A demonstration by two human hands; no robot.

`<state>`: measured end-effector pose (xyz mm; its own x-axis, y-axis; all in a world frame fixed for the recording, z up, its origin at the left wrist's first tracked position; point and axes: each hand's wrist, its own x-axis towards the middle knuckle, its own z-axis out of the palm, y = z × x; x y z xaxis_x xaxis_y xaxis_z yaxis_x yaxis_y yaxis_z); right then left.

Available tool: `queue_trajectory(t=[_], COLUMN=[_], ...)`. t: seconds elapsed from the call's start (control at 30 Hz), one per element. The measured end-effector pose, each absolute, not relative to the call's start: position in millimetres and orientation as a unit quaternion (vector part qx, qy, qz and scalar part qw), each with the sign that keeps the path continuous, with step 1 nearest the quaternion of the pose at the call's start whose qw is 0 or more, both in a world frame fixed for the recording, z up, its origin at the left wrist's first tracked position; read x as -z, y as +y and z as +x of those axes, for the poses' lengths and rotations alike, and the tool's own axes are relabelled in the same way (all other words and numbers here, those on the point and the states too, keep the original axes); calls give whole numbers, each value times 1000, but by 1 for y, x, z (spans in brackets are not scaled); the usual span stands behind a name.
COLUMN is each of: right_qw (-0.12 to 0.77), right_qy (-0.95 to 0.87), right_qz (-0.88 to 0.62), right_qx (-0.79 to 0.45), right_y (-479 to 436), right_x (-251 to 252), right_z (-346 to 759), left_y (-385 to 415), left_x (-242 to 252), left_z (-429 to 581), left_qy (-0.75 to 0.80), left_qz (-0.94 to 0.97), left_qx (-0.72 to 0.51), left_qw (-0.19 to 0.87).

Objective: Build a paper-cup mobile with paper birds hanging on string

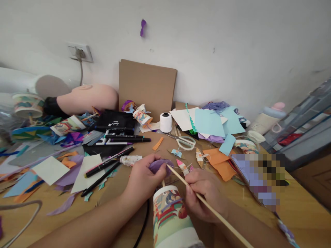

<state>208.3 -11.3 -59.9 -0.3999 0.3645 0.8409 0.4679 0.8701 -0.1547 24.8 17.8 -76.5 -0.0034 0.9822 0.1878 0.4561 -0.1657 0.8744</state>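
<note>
My left hand (146,175) is closed on a purple paper piece (158,166), pinched between thumb and fingers. In my right hand (205,194) is a thin wooden stick (212,207), gripped like a pencil and slanting down to the lower right. Its pointed tip touches or nearly touches the purple paper beside my left thumb. Just below both hands a patterned paper cup (170,213) lies tilted, with a short stick rising from its white end toward the paper. Small folded paper figures (183,166) with thread lie behind my right hand.
Scissors (186,142), a white thread spool (166,122) and markers (108,165) lie behind my hands. Paper scraps (51,170) cover the left. Orange paper (219,162) and a partly blurred phone (248,182) are right. Cardboard (147,89) leans on the wall beside a mannequin head (89,98).
</note>
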Motion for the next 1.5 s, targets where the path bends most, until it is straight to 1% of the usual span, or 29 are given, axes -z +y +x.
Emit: queue_trajectory(t=[0.17,0.33,0.43,0.53,0.7,0.87,1.13,1.23,1.33,1.43,1.5], right_qw=[488,525,518,513,463,471,460,456,470,482,487], right_qy=[-835,-797,-794,-802,-840,-846,-855,-855,-846,-838,-837], right_qz=[-254,-297,-314,-304,-281,-240,-221,-229,-245,-252,-245], right_qx=[16,-43,-48,-33,1,72,94,99,54,-38,-55], right_y=[-11,-12,-12,-12,-12,-11,-9,-9,-7,-4,-3], right_x=[63,69,70,67,64,68,65,64,63,62,61], right_z=[210,211,212,213,214,212,212,212,211,210,210], left_y=[18,19,20,20,19,17,17,17,17,16,14], left_x=[75,74,75,77,78,76,75,77,81,85,85], left_z=[25,25,24,24,25,25,23,23,22,22,21], left_qy=[562,552,553,547,538,532,515,494,448,408,385], left_qz=[625,601,592,591,601,616,622,619,624,643,665], left_qx=[-431,-441,-448,-451,-455,-469,-485,-508,-551,-585,-592], left_qw=[329,373,378,385,377,342,334,338,327,279,242])
